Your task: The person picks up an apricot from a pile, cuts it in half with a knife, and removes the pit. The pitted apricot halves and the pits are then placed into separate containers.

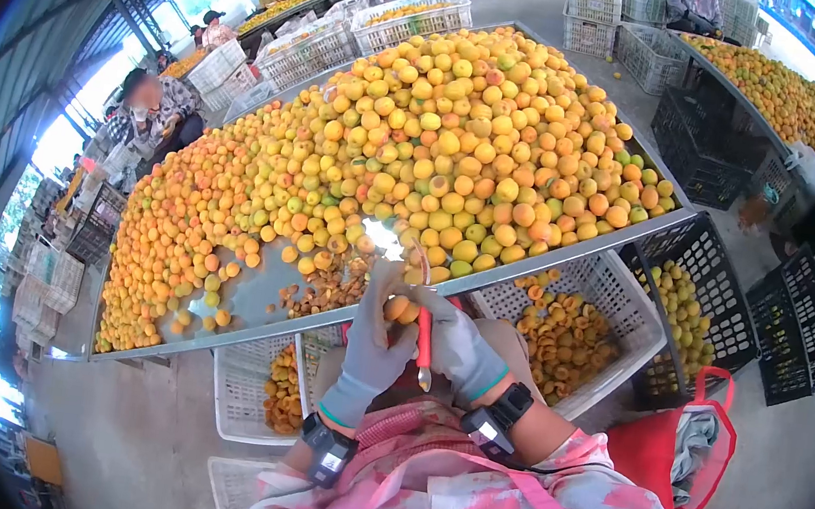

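My left hand (377, 327), in a grey glove, is closed around an orange-yellow apricot (403, 310). Close beside it, my right hand (457, 346), also gloved, grips a red-handled tool (424, 342). One end of the tool is metal and points down toward my lap; a thin curved part rises above the fingers. Both hands are at the near edge of a metal table (268, 284) heaped with whole apricots (460, 150). Brown pits and scraps (334, 281) lie on the table just beyond my left hand.
A white crate (623, 304) of apricot halves stands at my right, another white crate (236, 396) at my left. A black crate (715, 290) holds greenish fruit. A red bag (652, 448) sits at lower right. Other people (157, 115) sit around neighbouring fruit tables.
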Tool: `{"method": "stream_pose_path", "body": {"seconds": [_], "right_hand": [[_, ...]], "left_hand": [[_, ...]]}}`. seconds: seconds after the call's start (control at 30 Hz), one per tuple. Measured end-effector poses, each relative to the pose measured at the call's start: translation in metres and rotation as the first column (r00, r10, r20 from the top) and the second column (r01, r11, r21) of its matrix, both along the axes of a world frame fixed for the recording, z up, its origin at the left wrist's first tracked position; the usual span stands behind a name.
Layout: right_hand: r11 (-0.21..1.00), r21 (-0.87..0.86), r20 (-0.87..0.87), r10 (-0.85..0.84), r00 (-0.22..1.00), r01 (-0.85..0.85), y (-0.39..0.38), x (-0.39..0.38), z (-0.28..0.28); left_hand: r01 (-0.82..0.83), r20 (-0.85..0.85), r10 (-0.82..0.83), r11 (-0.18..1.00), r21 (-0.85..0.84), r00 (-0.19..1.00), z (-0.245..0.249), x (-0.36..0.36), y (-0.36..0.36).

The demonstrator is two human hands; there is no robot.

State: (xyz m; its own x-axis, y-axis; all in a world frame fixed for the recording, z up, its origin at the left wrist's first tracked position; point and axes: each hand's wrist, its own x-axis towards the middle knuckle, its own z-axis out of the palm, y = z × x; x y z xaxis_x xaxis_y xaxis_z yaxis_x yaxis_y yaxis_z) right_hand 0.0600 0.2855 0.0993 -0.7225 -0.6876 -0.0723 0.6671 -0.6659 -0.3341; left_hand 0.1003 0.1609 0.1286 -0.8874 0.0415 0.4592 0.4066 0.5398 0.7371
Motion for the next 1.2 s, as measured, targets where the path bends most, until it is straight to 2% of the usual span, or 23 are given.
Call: {"method": "stream_pose_path", "body": {"seconds": [0.07,0.13,0.27,0.33,0.4,0.47,0.5,0.53,0.6,0.63,0.73,0.77,0.83,0.87,0.9,0.93,0.97,1.03,1.07,1.13,1.17,1.2], "right_hand": [[0.999,-0.020,0.038,-0.026,0.999,0.027,0.000,0.006,-0.008],[1.000,-0.025,0.021,0.018,1.000,-0.017,0.010,0.013,-0.001],[1.000,-0.010,-0.058,-0.026,0.998,0.026,0.030,0.029,0.013],[0.989,0.113,-0.062,-0.087,0.994,0.093,0.042,0.033,0.013],[0.992,0.070,-0.032,-0.106,0.994,0.108,0.056,0.034,0.007],[0.978,0.057,-0.037,-0.198,0.979,0.200,0.078,0.029,-0.005],[0.955,0.125,-0.022,-0.268,0.963,0.269,0.090,0.027,-0.014],[0.953,0.137,-0.034,-0.267,0.963,0.269,0.103,0.027,-0.020],[0.845,0.359,-0.120,-0.380,0.917,0.397,0.126,0.029,-0.029],[0.841,0.366,-0.130,-0.378,0.917,0.399,0.134,0.029,-0.032],[0.779,0.450,-0.081,-0.451,0.889,0.437,0.152,0.029,-0.042],[0.745,0.493,-0.095,-0.467,0.879,0.449,0.158,0.027,-0.045],[0.643,0.624,-0.135,-0.471,0.872,0.444,0.160,0.024,-0.034],[0.639,0.630,-0.136,-0.468,0.873,0.441,0.166,0.015,-0.046],[0.300,0.854,-0.300,-0.386,0.873,0.426,0.173,0.002,-0.062],[-0.100,0.911,-0.413,-0.242,0.878,0.401,0.181,-0.007,-0.078],[-0.104,0.912,-0.411,-0.240,0.879,0.398,0.180,-0.010,-0.079],[0.128,0.866,-0.400,-0.404,0.822,0.484,0.172,-0.014,-0.066],[0.122,0.872,-0.393,-0.404,0.826,0.474,0.165,-0.015,-0.058],[0.192,0.873,-0.372,-0.336,0.865,0.449,0.135,-0.021,-0.019],[0.186,0.877,-0.367,-0.334,0.868,0.443,0.122,-0.024,-0.008],[0.277,0.847,-0.374,-0.296,0.879,0.454,0.109,-0.029,0.001]], "left_hand": [[0.032,-0.017,-0.032,0.999,0.000,0.999,0.009,0.011,0.004],[0.035,0.161,-0.087,0.955,0.296,0.983,0.014,0.021,0.008],[0.102,0.055,-0.125,0.945,0.310,0.991,0.013,0.034,0.001],[0.071,0.000,-0.074,0.959,0.273,0.997,0.002,0.032,-0.008],[0.041,-0.011,-0.039,0.940,0.340,0.999,-0.008,0.037,-0.018],[-0.038,0.156,-0.045,0.872,0.488,0.987,-0.023,0.043,-0.033],[-0.074,0.143,0.006,0.879,0.470,0.990,-0.028,0.045,-0.038],[-0.070,0.135,0.005,0.872,0.484,0.991,-0.036,0.048,-0.045],[-0.092,0.165,0.023,0.899,0.429,0.986,-0.053,0.052,-0.059],[-0.103,0.172,0.015,0.851,0.515,0.985,-0.059,0.053,-0.061],[-0.117,0.202,-0.010,0.787,0.606,0.979,-0.073,0.052,-0.070],[-0.122,0.207,-0.010,0.780,0.613,0.978,-0.078,0.052,-0.072],[-0.197,0.297,-0.038,0.669,0.717,0.954,-0.074,0.050,-0.073],[-0.200,0.300,-0.038,0.663,0.721,0.953,-0.070,0.049,-0.072],[-0.195,0.295,-0.036,0.674,0.713,0.955,-0.066,0.049,-0.071],[-0.189,0.291,-0.035,0.685,0.704,0.956,-0.063,0.046,-0.071],[-0.192,0.294,-0.035,0.682,0.706,0.955,-0.063,0.042,-0.073],[-0.199,0.312,-0.059,0.653,0.731,0.948,-0.065,0.033,-0.076],[-0.206,0.323,-0.063,0.650,0.731,0.944,-0.064,0.029,-0.078],[-0.272,0.362,-0.041,0.585,0.764,0.931,-0.060,0.016,-0.081],[-0.266,0.343,-0.051,0.527,0.807,0.938,-0.075,0.005,-0.088],[-0.273,0.350,-0.053,0.523,0.807,0.935,-0.079,-0.002,-0.092]]}}
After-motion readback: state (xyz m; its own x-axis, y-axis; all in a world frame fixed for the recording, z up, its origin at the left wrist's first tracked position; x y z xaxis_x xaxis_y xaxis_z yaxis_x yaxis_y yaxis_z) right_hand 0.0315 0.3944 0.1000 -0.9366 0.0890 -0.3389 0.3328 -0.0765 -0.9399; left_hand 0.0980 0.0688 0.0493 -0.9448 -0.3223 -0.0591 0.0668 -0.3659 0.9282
